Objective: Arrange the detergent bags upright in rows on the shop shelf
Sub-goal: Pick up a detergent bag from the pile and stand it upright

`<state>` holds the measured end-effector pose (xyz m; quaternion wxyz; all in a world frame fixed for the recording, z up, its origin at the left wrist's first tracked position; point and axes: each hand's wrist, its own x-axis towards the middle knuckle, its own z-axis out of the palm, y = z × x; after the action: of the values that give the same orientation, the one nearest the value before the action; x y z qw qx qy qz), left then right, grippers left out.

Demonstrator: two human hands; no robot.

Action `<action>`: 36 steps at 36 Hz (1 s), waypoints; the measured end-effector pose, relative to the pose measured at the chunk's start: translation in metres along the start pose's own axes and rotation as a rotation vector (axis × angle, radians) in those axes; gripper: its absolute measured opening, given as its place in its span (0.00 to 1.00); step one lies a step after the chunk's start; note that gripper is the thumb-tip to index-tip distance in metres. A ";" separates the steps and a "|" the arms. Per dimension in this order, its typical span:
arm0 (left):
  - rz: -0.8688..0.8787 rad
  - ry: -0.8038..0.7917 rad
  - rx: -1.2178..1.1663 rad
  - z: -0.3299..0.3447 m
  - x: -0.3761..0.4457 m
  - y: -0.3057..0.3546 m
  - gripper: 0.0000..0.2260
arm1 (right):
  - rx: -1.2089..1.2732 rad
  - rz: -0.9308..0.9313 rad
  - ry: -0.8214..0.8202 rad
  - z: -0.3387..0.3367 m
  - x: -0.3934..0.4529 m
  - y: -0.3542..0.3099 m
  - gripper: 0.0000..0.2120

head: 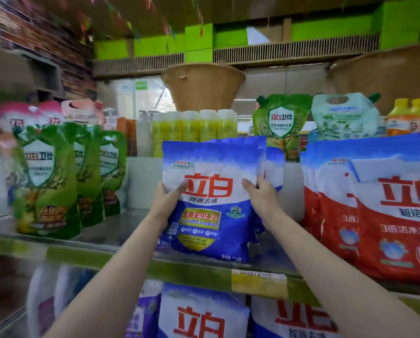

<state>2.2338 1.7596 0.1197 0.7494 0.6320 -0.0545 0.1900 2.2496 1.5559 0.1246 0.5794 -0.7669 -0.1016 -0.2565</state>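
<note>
A blue and white detergent bag with red characters stands upright on the metal shelf, near its front edge. My left hand grips its left side, thumb across the front. My right hand grips its right side the same way. More blue bags stand partly hidden right behind it. Red and white detergent bags stand in a row right of it.
Green detergent pouches stand in a row at the shelf's left. Yellow bottles, another green pouch and a pale pouch sit behind. More blue bags fill the shelf below. A yellow price label sits on the shelf rail.
</note>
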 end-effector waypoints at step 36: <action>-0.185 -0.509 -0.086 0.039 0.094 -0.005 0.23 | 0.394 0.179 -0.024 -0.039 0.057 -0.006 0.05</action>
<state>2.3287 1.7420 0.1531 0.7518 0.6294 -0.1911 -0.0466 2.2839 1.5127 0.1663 0.7373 -0.6479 -0.0881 -0.1699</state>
